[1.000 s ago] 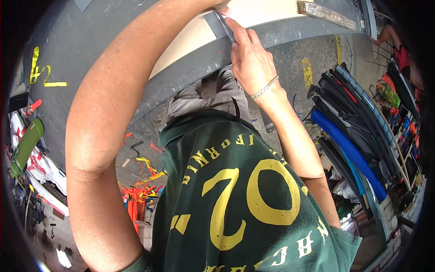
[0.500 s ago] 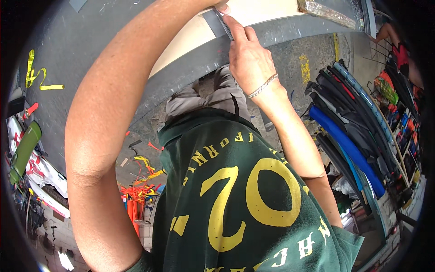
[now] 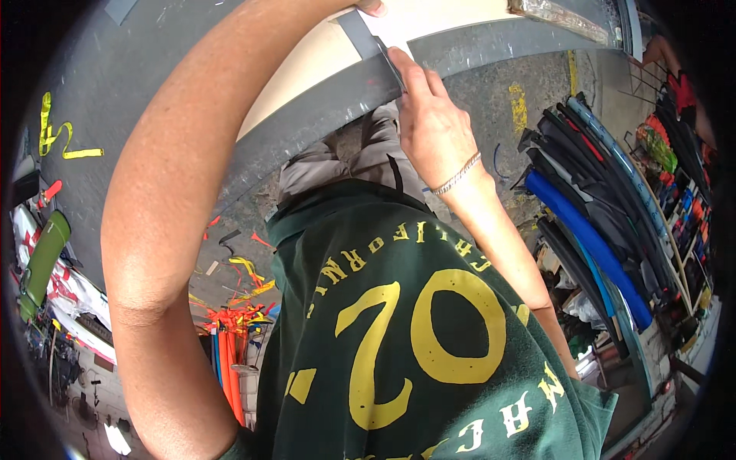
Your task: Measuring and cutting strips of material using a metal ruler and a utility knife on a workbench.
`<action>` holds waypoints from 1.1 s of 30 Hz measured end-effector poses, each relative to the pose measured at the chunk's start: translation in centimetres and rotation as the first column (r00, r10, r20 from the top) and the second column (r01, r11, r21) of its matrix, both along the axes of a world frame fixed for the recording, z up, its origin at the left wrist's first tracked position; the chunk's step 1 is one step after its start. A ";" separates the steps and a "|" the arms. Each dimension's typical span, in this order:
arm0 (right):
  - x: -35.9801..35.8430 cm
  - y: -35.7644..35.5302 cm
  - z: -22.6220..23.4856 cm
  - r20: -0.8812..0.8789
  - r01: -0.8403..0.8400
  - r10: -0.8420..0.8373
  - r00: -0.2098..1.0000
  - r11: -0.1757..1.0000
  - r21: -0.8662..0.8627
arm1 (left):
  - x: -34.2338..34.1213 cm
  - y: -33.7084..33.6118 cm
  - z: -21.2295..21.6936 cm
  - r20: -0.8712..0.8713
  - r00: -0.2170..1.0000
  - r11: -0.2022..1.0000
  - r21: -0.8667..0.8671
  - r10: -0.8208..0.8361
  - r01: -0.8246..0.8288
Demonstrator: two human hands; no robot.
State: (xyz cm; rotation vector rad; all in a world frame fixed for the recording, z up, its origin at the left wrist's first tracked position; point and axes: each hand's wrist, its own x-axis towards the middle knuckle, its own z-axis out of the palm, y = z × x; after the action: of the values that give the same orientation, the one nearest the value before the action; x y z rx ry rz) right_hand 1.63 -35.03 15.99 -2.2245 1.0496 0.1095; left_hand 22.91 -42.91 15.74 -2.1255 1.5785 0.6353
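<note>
My right hand point(image 3: 437, 115), with a chain bracelet at the wrist, closes round a thin, dark, narrow tool point(image 3: 389, 63). Its exact kind is not clear. The tool lies over the near edge of the grey table point(image 3: 322, 107), beside a pale flat sheet point(image 3: 437, 17). Left of it, a grey band point(image 3: 355, 34) separates this sheet from another pale piece point(image 3: 299, 73); I cannot tell whether it is a strip or bare table. My left arm reaches across to the top edge, where only a bit of my left hand point(image 3: 373, 7) shows over the sheet. Its other fingers are hidden.
A clear-wrapped long bundle point(image 3: 558, 19) lies on the table at far right. A yellow strap point(image 3: 73, 149) curls at left. Rolls of dark and blue material point(image 3: 586, 241) stand at right. Orange strips point(image 3: 234, 337) hang at lower left, near scraps on the floor. Another person's arm shows far right.
My right hand and the dark tool have moved toward me and slightly right, away from my left hand. More of the pale sheet shows between them.
</note>
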 end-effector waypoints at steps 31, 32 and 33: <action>2.3 -1.5 -0.9 0.081 -0.013 0.020 0.997 0.996 -0.087 | -0.2 -0.1 -0.2 0.012 1.000 1.000 -0.023 0.016 -0.016; 2.3 -1.5 -0.9 0.061 -0.021 0.027 0.998 0.995 -0.097 | -0.3 -0.1 0.0 0.010 1.000 1.000 -0.021 0.013 -0.012; 2.5 -1.5 -0.7 0.060 -0.020 0.026 0.998 0.995 -0.094 | -0.3 0.0 0.4 0.012 1.000 1.000 -0.013 0.009 -0.009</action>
State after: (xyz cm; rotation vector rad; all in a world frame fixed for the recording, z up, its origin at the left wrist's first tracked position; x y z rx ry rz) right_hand 4.14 -36.56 15.27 -2.3092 1.0152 0.0017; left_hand 22.66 -42.92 16.11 -2.1433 1.5721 0.6160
